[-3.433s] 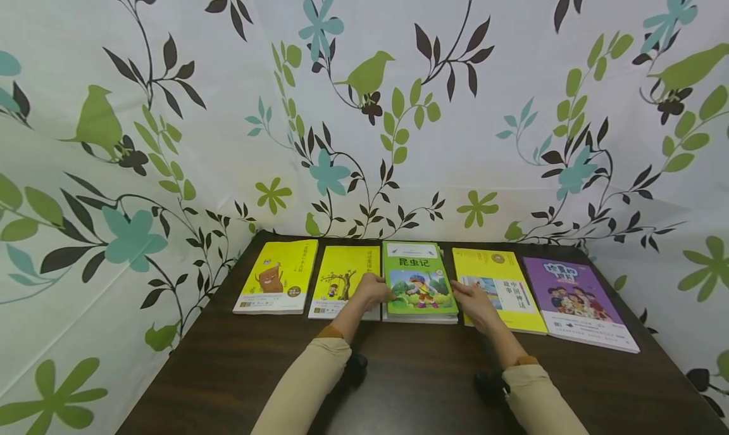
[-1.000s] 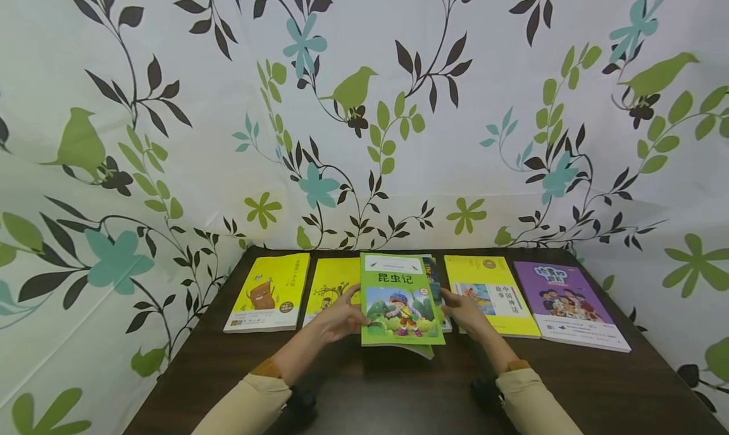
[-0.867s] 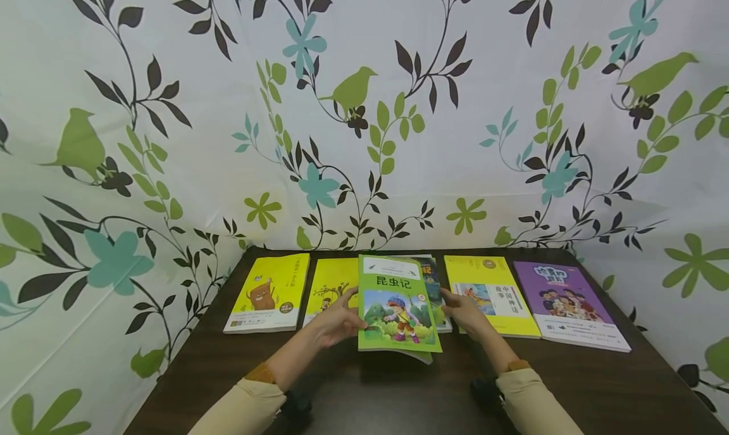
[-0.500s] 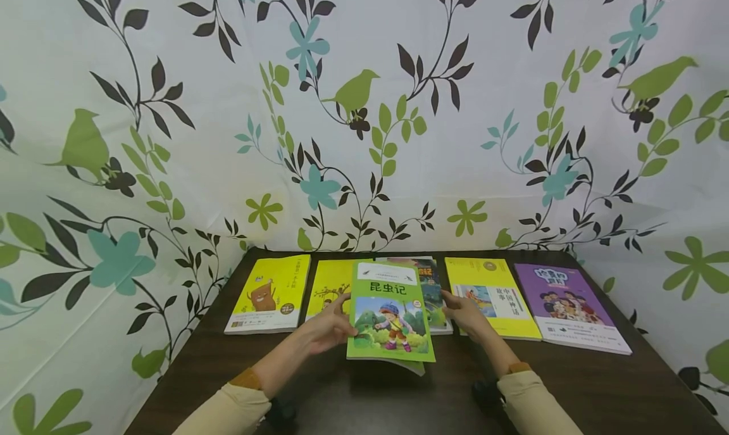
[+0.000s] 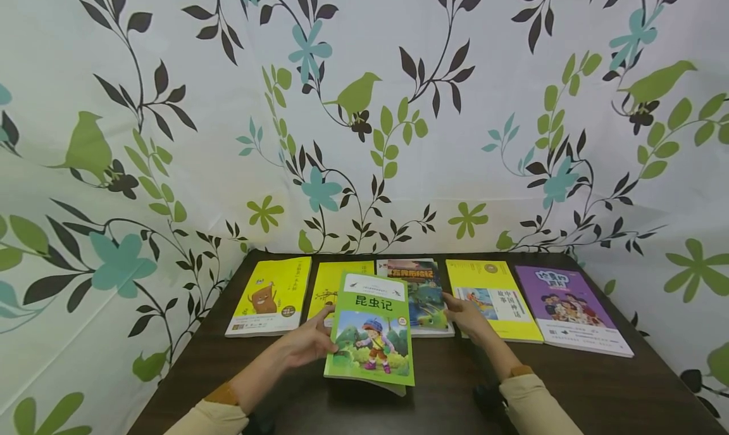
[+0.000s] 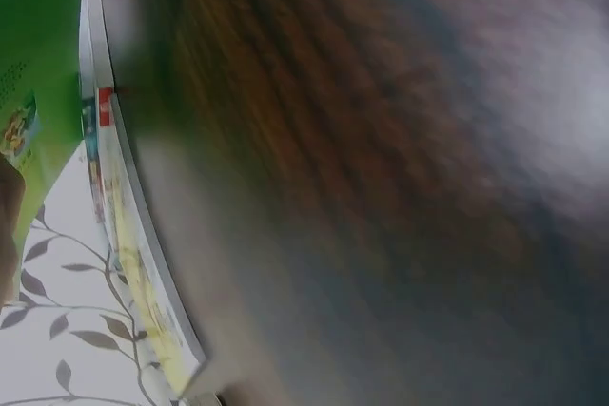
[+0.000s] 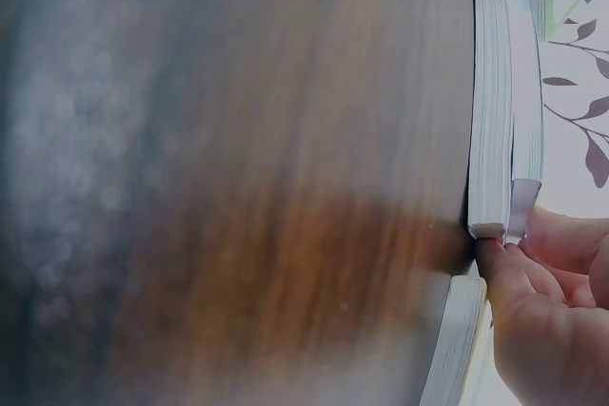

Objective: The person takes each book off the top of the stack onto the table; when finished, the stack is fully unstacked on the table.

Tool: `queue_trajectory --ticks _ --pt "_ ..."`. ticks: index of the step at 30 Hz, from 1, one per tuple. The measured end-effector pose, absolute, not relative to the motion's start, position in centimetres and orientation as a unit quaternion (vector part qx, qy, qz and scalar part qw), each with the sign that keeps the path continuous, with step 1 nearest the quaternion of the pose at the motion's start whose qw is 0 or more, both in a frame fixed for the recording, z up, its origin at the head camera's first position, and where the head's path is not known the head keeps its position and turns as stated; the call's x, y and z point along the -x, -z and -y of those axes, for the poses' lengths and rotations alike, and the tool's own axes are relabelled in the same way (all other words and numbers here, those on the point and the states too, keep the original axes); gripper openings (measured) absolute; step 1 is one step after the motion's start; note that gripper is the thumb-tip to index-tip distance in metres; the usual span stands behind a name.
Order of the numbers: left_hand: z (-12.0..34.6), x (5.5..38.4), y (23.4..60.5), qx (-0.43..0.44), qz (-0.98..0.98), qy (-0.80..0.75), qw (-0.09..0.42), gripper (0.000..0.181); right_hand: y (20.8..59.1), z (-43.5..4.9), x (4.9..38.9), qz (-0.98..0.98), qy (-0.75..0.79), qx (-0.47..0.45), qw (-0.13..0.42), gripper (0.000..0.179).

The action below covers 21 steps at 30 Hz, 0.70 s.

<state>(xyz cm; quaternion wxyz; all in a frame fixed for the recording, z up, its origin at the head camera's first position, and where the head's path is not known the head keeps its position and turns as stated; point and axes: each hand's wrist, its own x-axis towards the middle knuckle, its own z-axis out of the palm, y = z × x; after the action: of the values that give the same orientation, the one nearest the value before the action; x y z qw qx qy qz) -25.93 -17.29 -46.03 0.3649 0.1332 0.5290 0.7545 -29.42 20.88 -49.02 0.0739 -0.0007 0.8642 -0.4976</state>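
Note:
In the head view my left hand (image 5: 304, 343) grips the left edge of a green paperback book (image 5: 373, 334) with a cartoon child on its cover. The book is tilted, its lower side raised over the table and its pages sagging slightly. My right hand (image 5: 469, 315) touches the right edge of a dark blue and green book (image 5: 424, 296) lying behind it. The right wrist view shows that hand's thumb and fingers (image 7: 561, 244) against the ends of two stacked books (image 7: 490, 92). In the left wrist view the raised green cover (image 6: 43, 73) shows at the left.
Two yellow books (image 5: 276, 296) (image 5: 321, 289) lie to the left, the second partly hidden by the green one. To the right lie a yellow book (image 5: 495, 296) and a purple one (image 5: 572, 302). A patterned cloth (image 5: 364, 106) hangs behind the dark brown table (image 5: 444, 397).
The left hand has lifted the green book off the middle stack and brought it left and nearer, uncovering the dark blue book. The right hand stays at the stack's right edge.

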Motion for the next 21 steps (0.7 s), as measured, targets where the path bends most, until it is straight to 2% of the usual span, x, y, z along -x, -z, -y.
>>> queue_trajectory --ticks 13,21 --pt "20.9 24.7 46.4 -0.155 -0.514 -0.746 0.395 0.094 49.3 -20.8 29.2 -0.864 0.498 -0.008 0.078 0.054" --pt "23.0 24.3 46.6 -0.152 -0.526 -0.737 0.396 0.1 49.0 -21.0 29.5 -0.865 0.496 -0.011 0.073 0.054"
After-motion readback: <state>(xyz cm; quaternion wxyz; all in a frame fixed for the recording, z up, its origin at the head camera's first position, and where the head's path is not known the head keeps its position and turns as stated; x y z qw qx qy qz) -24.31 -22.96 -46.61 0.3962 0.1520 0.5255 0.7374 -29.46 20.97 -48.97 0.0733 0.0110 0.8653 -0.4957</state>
